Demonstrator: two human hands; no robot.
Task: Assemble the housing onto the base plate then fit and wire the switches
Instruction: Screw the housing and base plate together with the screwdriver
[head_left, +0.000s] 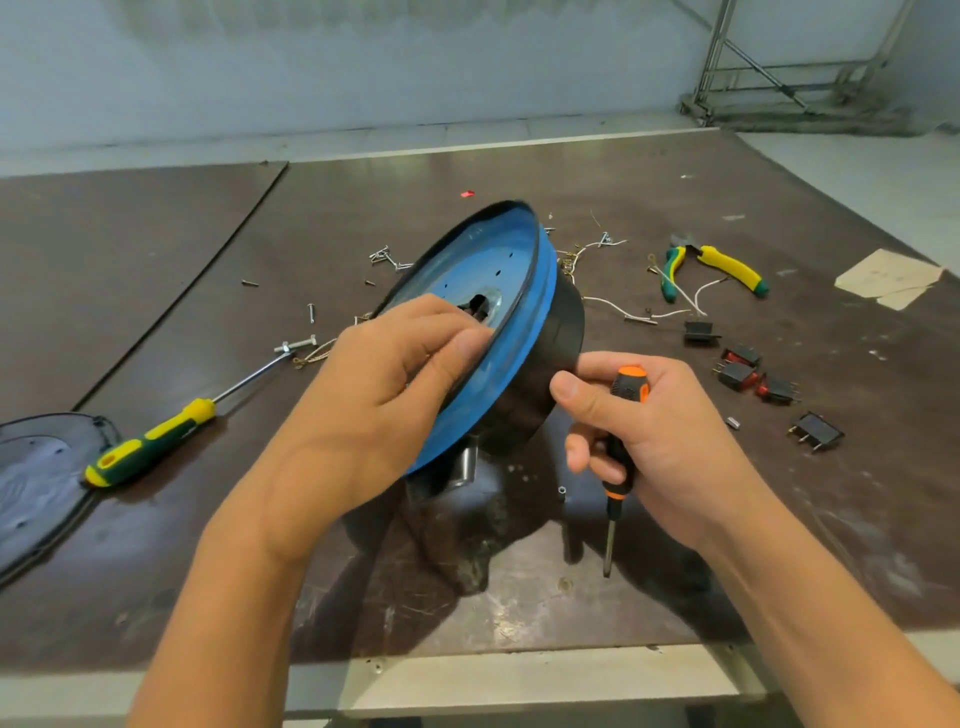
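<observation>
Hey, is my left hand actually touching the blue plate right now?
Touching. The head view shows the left hand holding the blue plate, with its fingertips against the plate's inner face beside the centre hole.

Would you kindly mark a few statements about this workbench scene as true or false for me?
1. The right hand grips the orange screwdriver, tip pointing down. True.
2. The blue plate lies flat on the table. False: the left hand holds it steeply tilted.
3. The pliers are in a hand. False: they lie on the table, far right.
4. The switches lie loose on the table, unfitted. True.
</observation>
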